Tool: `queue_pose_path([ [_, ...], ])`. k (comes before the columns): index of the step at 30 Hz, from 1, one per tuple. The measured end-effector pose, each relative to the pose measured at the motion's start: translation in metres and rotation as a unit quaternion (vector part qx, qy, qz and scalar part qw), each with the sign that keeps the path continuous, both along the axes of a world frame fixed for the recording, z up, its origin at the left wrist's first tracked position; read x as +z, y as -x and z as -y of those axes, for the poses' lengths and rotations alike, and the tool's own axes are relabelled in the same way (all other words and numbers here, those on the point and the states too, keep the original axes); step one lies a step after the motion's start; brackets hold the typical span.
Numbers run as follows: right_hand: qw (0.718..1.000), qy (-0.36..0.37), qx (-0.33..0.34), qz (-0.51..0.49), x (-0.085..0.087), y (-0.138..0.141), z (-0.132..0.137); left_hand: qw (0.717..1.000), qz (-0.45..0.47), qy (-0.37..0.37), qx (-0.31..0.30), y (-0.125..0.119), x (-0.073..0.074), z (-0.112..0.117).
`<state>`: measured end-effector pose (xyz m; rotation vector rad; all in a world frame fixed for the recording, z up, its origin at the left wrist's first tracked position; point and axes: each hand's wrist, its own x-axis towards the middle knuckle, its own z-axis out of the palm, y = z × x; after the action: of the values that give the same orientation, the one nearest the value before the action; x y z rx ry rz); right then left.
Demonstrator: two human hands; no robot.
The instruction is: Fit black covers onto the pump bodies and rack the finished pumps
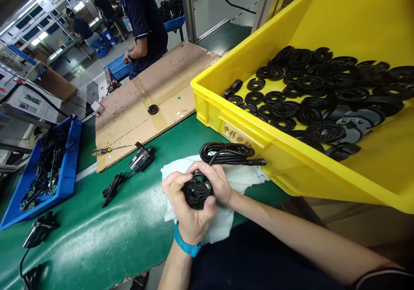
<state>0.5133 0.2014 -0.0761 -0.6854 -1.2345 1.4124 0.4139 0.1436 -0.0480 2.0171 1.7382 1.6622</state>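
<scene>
Over a white cloth (228, 223), my left hand (186, 206), with a blue band at the wrist, is wrapped round a black round slotted cover (196, 193). My right hand (221, 184) closes on the far right side of the same piece. A bit of green and metal shows between the hands at the cover's upper edge; the rest inside is hidden by fingers. A coiled black cable (226, 152) lies just beyond my hands, and whether it joins the held piece I cannot tell.
A yellow bin (246, 139) with many black slotted covers stands at right. On the green table lie a black device with cable (140, 158) and a screwdriver (103, 151). Cardboard (129, 126) bears one cover (153, 109). A blue tray (76, 152) stands left; a co-worker (145, 26) stands beyond.
</scene>
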Motion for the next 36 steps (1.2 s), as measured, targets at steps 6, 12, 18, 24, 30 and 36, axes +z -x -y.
queue_pose_path([
  [6,0.998,0.050,0.028,-0.005,-0.006,-0.001,0.001,0.989,0.087,-0.018,0.116,0.034,0.019,0.009],
  [12,0.995,0.101,0.013,-0.004,-0.008,-0.001,0.000,0.977,-0.018,0.169,0.128,0.060,-0.025,0.016],
  [18,0.994,0.106,0.007,0.007,-0.008,0.000,-0.001,0.977,0.038,0.177,0.108,0.058,-0.028,0.021],
  [24,0.993,0.115,0.002,0.006,-0.007,0.000,-0.001,0.991,0.061,0.101,0.057,0.042,-0.014,0.027],
  [30,0.995,0.092,0.000,0.046,-0.007,0.000,-0.001,0.997,0.063,0.043,0.012,0.023,0.000,0.031],
  [36,0.995,0.004,-0.022,0.094,-0.006,-0.003,-0.003,0.994,0.069,0.003,-0.088,0.004,0.004,0.021],
])
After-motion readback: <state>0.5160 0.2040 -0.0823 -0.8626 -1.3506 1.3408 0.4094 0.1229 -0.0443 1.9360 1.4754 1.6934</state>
